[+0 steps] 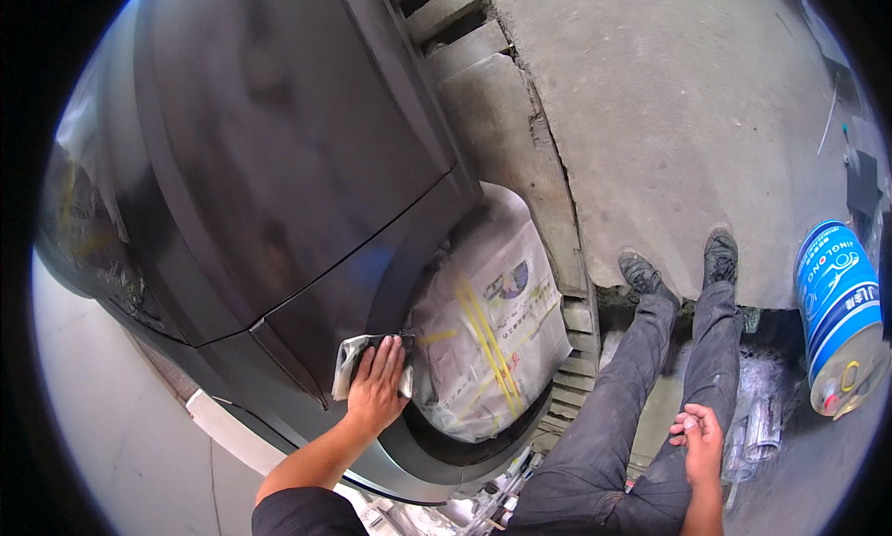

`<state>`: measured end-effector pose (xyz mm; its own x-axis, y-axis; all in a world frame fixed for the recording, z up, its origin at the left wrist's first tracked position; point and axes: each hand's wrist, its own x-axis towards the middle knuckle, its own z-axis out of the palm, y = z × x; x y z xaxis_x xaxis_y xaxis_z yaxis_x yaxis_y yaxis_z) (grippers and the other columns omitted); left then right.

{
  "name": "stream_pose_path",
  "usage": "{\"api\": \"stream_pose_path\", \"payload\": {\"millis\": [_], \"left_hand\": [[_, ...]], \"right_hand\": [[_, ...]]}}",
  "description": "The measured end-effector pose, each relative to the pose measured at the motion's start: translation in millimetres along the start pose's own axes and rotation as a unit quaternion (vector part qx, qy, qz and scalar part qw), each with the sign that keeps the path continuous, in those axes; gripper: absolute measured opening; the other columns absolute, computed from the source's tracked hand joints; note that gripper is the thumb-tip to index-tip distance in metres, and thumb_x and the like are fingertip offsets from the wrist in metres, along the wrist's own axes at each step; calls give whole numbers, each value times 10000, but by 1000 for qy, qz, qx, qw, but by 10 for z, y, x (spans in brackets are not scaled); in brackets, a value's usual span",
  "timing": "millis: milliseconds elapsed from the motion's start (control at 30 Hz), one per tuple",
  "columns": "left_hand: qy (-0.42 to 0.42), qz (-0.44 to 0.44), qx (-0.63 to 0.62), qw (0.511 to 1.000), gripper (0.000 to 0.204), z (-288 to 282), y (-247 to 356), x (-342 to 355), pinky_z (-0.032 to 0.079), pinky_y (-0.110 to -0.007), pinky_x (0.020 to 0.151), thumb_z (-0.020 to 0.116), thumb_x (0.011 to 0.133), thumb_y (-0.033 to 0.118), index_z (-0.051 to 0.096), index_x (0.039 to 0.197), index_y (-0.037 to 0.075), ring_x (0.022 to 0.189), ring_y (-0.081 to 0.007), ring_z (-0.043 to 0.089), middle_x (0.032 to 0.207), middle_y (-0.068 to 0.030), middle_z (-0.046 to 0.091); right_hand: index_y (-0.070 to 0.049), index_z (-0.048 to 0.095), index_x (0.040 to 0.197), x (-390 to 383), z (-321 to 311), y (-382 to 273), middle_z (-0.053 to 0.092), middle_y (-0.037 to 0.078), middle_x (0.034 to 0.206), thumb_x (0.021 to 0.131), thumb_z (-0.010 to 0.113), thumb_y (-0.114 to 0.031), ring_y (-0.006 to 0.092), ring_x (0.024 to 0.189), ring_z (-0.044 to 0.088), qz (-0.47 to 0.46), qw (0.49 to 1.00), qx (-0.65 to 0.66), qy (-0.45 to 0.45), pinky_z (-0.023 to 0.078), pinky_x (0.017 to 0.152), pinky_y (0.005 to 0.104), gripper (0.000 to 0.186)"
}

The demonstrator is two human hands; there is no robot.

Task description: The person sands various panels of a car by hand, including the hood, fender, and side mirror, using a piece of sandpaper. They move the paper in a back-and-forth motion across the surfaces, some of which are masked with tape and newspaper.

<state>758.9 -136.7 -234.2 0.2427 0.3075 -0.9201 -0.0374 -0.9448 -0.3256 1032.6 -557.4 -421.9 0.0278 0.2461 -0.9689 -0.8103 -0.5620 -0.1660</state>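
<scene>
Folded cloth [345,367], pale with dark smudges, lies against the side of a dark gray car [269,118], just beside the covered wheel. The left hand [375,387] is flat on top of it, with its fingers straight out. The right hand [701,434] is well apart from the left one, near the person's leg. Its fingers are a bit curled, and I cannot tell if they touch the palm.

The car's side is smooth and dull, with soft cloudy patches and a thin dark line running across it. A whitish sheet [548,318] with yellow stripes [481,327] covers the wheel.

Next to the car, the floor [650,90] is gray and dusty. A row of slats [574,346] runs along near the wheel, and a long rough crack [555,155] runs up from there. Two dark shoes [643,274] stand on the floor's edge. Over on the right is a big blue can [844,285].
</scene>
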Motion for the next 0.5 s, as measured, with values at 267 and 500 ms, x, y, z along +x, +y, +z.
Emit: {"api": "stream_pose_path", "payload": {"millis": [267, 500], "left_hand": [[72, -39, 71, 994, 828, 191, -281, 1903, 80, -452, 1213, 555, 846, 471, 337, 1480, -16, 1492, -276, 164, 1586, -156, 252], [12, -53, 119, 991, 823, 463, -267, 3700, 39, -436, 1214, 447, 908, 571, 300, 1512, 32, 1502, -243, 129, 1607, -102, 225]], "right_hand": [[14, 542, 1175, 37, 14, 25, 623, 123, 1014, 971, 531, -107, 174, 834, 646, 18, 999, 28, 4, 570, 668, 302, 238], [27, 529, 1188, 48, 86, -15, 628, 137, 1018, 972, 518, -96, 194, 841, 658, 10, 999, 31, -2, 581, 688, 321, 249]]}}
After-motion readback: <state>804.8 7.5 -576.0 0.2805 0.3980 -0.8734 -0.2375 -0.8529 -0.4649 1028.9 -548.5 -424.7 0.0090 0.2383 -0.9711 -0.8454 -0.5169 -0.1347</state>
